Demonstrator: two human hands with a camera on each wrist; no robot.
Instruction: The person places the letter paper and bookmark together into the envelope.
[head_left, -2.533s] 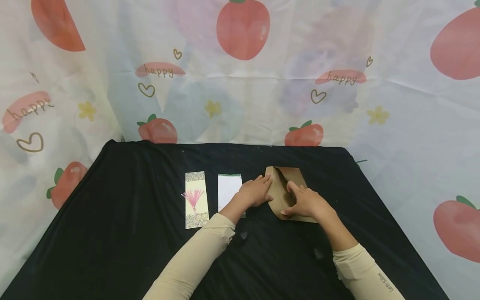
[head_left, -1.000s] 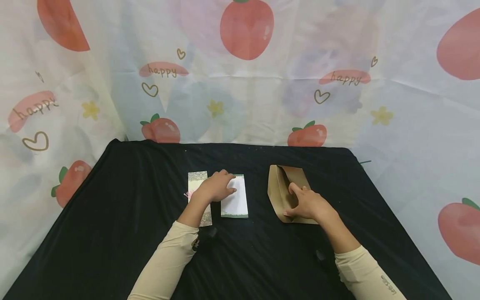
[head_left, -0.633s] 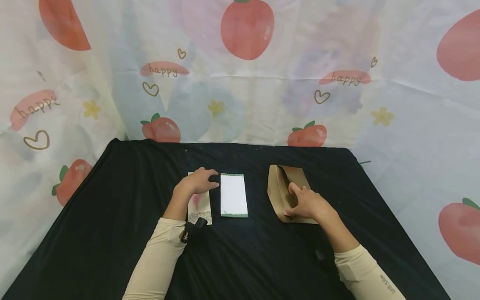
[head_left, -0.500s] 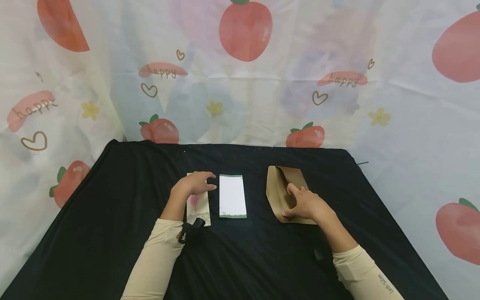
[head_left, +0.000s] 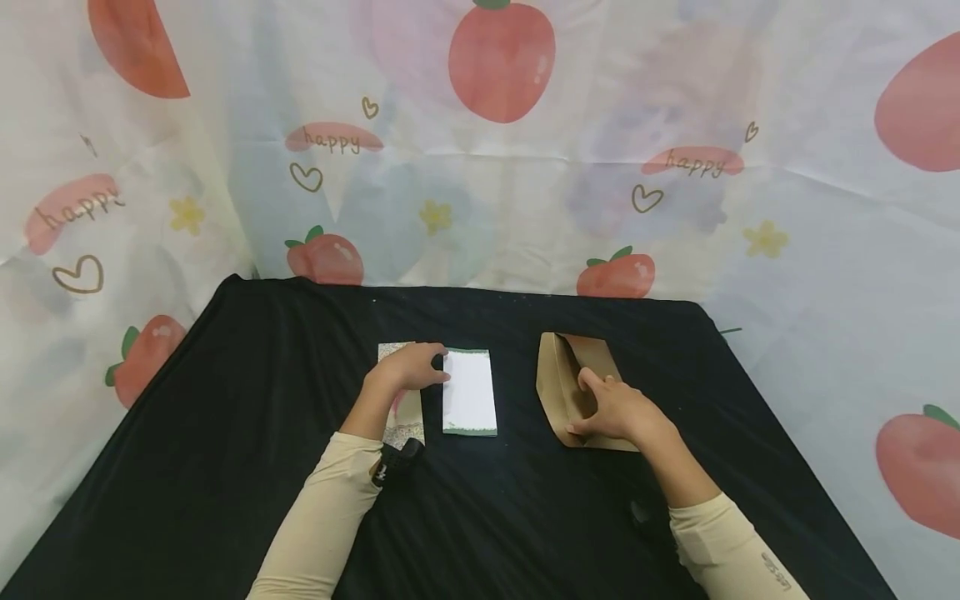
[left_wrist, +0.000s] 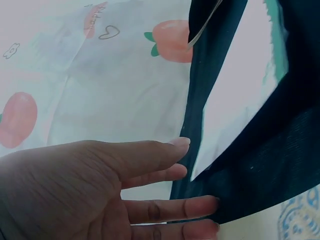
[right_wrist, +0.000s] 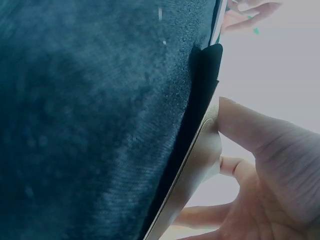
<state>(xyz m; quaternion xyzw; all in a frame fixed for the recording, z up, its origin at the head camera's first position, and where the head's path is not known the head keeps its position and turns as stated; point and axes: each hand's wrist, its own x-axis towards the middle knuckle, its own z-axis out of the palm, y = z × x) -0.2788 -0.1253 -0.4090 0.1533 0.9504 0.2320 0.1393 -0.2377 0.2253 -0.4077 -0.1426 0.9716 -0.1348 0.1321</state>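
Observation:
My left hand (head_left: 408, 367) hovers over a cream bookmark (head_left: 406, 408) with patterned ends, covering most of its pink tassel. Its thumb and fingers are apart, their tips at the left edge of a white card (head_left: 468, 392) with green borders. The left wrist view shows the fingers fairly straight and holding nothing, with the white card (left_wrist: 235, 95) beyond them. My right hand (head_left: 618, 407) rests on a brown paper envelope (head_left: 553, 392), thumb and index finger spread at its gaping mouth. In the right wrist view, thumb and fingertips touch the envelope (right_wrist: 197, 155) without a visible pinch.
A black cloth (head_left: 480, 517) covers the table and has loose folds. A printed curtain (head_left: 510, 200) with peaches, hearts and lettering hangs behind and along both sides. Black cloth lies between the white card and the envelope.
My left hand has left the envelope's flap side and moved left past the white card to above the bookmark, then slightly back right. My right hand stays at the envelope.

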